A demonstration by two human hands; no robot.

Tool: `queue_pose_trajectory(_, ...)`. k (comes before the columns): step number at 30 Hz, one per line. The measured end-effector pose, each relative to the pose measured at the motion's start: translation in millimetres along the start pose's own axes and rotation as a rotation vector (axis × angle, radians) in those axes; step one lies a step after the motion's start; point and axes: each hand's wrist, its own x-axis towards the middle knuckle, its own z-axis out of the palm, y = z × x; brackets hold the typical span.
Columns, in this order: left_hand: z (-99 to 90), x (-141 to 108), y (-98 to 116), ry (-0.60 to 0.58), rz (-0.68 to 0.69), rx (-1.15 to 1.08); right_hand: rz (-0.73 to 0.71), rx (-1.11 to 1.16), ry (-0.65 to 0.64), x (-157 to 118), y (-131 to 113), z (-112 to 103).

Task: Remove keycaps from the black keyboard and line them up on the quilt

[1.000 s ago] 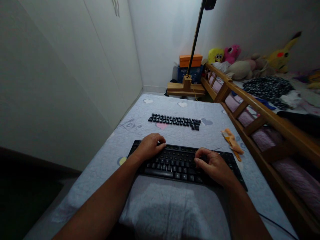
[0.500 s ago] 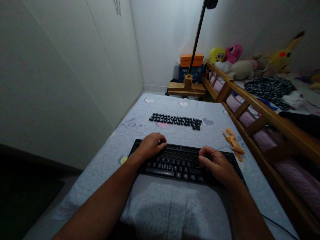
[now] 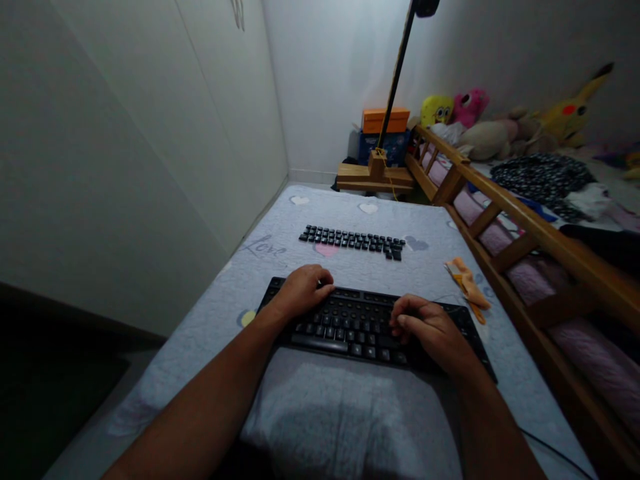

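Observation:
A black keyboard point(image 3: 320, 345) lies across the patterned bed cover, its lower rows fitted with keycaps and its upper rows showing bare key mounts. Over its back left part rests my left hand point(image 3: 306, 288), fingers curled round the far edge, thumb along the top. My right hand point(image 3: 423, 323) is closed in a pinch above the right-hand keys. A thin wire point(image 3: 449, 295) runs out behind its fingers; the pinched end is hidden. Beyond the keyboard, loose black keycaps point(image 3: 350, 240) lie in neat rows on the cover.
To the right lie an orange cloth point(image 3: 466, 277) and an orange-handled tool point(image 3: 477, 312). A wooden bed rail point(image 3: 530, 237) borders the right side, with plush toys behind it. A white cabinet point(image 3: 150, 133) stands left. A wooden stand base point(image 3: 375, 175) is beyond the far edge.
My right hand has shifted slightly left and turned over the keys, and the wire shows less behind it. My left hand, the keyboard and the loose keycaps stay in place.

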Motion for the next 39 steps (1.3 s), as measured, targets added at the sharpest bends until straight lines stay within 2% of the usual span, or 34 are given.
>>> queue_pose_trajectory(7, -1.0, 0.2, 1.6, -0.013, -0.01, -0.004, 0.036, 0.027, -0.014, -0.2, -2.8, 2.2)
queue_pose_trajectory(17, -0.8, 0.5, 1.8, -0.006, -0.01, -0.01, 0.007, -0.096, -0.044, -2.6, -3.5, -4.0)
queue_pose_trajectory(27, -1.3, 0.5, 1.7, -0.017, -0.01, -0.01, -0.159, -0.198, -0.07, -4.4, -7.3, -1.8)
queue_pose_trajectory(30, -0.7, 0.7, 0.5, -0.015, -0.005, -0.005, -0.16, -0.22, -0.064, -4.5, -7.7, -0.2)
queue_pose_trajectory(33, -0.4, 0.8, -0.3, -0.018, -0.005, -0.009, -0.164, -0.308, -0.039, -5.7, -10.2, 2.0)
queue_pose_trajectory(39, -0.7, 0.4, -0.5, -0.01, -0.009, -0.012, -0.269, -0.552, 0.011, -8.8, -15.5, 5.7)
